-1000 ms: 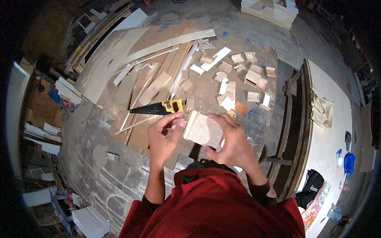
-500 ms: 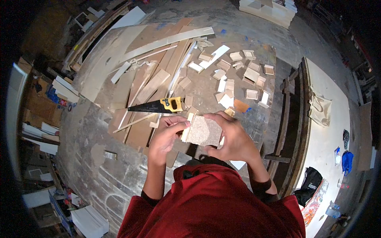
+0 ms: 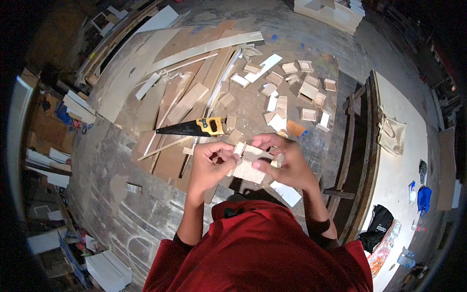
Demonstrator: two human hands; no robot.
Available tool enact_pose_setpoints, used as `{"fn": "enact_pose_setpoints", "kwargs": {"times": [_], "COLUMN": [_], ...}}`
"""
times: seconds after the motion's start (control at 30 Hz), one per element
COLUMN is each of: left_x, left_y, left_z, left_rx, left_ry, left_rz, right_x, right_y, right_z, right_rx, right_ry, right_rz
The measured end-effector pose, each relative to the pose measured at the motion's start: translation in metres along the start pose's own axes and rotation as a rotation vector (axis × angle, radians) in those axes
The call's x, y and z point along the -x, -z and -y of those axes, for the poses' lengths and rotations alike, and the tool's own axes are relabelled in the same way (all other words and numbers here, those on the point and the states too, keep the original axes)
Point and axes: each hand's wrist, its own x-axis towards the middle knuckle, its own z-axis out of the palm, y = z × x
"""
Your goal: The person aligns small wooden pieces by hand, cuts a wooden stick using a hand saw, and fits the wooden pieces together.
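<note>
Above the work surface, a small chipboard piece (image 3: 249, 174) with pale wooden strips along its edges is held between both hands. My left hand (image 3: 212, 164) is closed on its left edge, thumb and fingers pinching a strip there. On the opposite side, my right hand (image 3: 290, 164) grips the piece, thumb across its face and fingers at the far edge; this hand is slightly blurred. Just beyond my left hand lies a handsaw (image 3: 192, 127) with a black blade and yellow handle. Several small wooden trays (image 3: 308, 91) lie scattered farther off.
Long wooden boards and strips (image 3: 187, 104) cover the left of the work surface. A white sheet (image 3: 286, 193) lies below my right hand. To the right stands a long pale table (image 3: 399, 175) with a cloth bag (image 3: 391, 135) and a black drawstring bag (image 3: 381, 224).
The chipboard piece has tilted, showing its strip-edged far side. My right thumb has moved up onto its face, and more of the white sheet below shows.
</note>
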Motion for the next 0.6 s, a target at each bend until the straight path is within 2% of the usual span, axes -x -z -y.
{"fn": "enact_pose_setpoints", "kwargs": {"times": [0.03,0.1,0.13,0.17,0.23,0.27,0.4,0.47,0.6], "left_x": [0.003,0.009,0.009,0.01,0.013,0.016,0.021,0.022,0.028], "left_y": [-0.001,-0.006,-0.01,-0.013,-0.018,-0.021,-0.027,-0.028,-0.023], "left_z": [-0.006,-0.021,-0.021,-0.022,-0.031,-0.035,-0.039,-0.039,-0.032], "left_rx": [0.001,-0.274,-0.3,-0.299,-0.429,-0.454,-0.463,-0.405,-0.354], "left_ry": [0.0,-0.051,-0.133,-0.132,-0.262,-0.24,-0.248,-0.334,-0.352], "left_rz": [-0.001,0.043,0.062,0.061,0.08,0.074,0.013,-0.055,-0.087], "right_x": [-0.002,-0.005,-0.006,-0.006,-0.006,-0.006,-0.001,0.002,0.004], "right_y": [-0.001,-0.001,-0.001,-0.001,0.0,-0.001,-0.003,-0.004,0.001], "right_z": [-0.002,-0.002,-0.001,0.0,0.004,0.005,-0.001,-0.005,-0.004], "right_rx": [-0.067,-0.134,-0.168,-0.202,-0.22,-0.237,-0.324,-0.477,-0.547], "right_ry": [-0.043,-0.085,-0.089,-0.092,-0.098,-0.102,-0.117,-0.107,-0.082], "right_rz": [-0.035,-0.07,-0.013,0.045,0.062,0.079,0.066,0.0,-0.073]}}
